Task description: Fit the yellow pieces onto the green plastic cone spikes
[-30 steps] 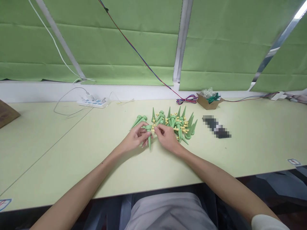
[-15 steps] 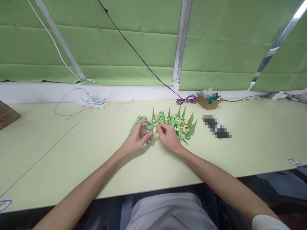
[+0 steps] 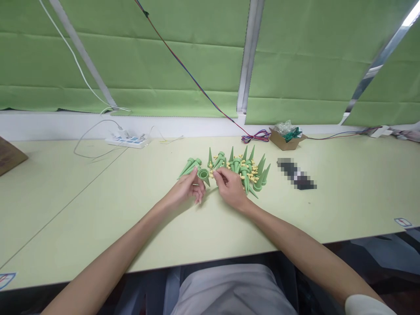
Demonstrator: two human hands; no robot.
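Observation:
My left hand [image 3: 189,189] grips a green plastic watering spike [image 3: 204,174] between thumb and fingers. Its round hollow mouth is turned toward me, and the pointed end slants down to the right. Close beside it, my right hand [image 3: 230,186] is closed in a pinch, with a small yellow valve piece [image 3: 211,174] at its fingertips. Past both hands lies a pile of green spikes [image 3: 236,164] mixed with yellow valve pieces [image 3: 253,178]. A few more green spikes [image 3: 189,165] lie just beyond my left hand.
A small cardboard box [image 3: 285,141] with clear plastic and green material stands at the back, near coiled red-blue wire [image 3: 256,136]. A white power strip [image 3: 127,141] lies at back left. A blurred dark object [image 3: 296,173] lies right of the pile. Brown cardboard [image 3: 11,156] is far left.
My left hand has tilted the green spike from upright so its open mouth faces me, and has shifted slightly left. My right hand has barely moved.

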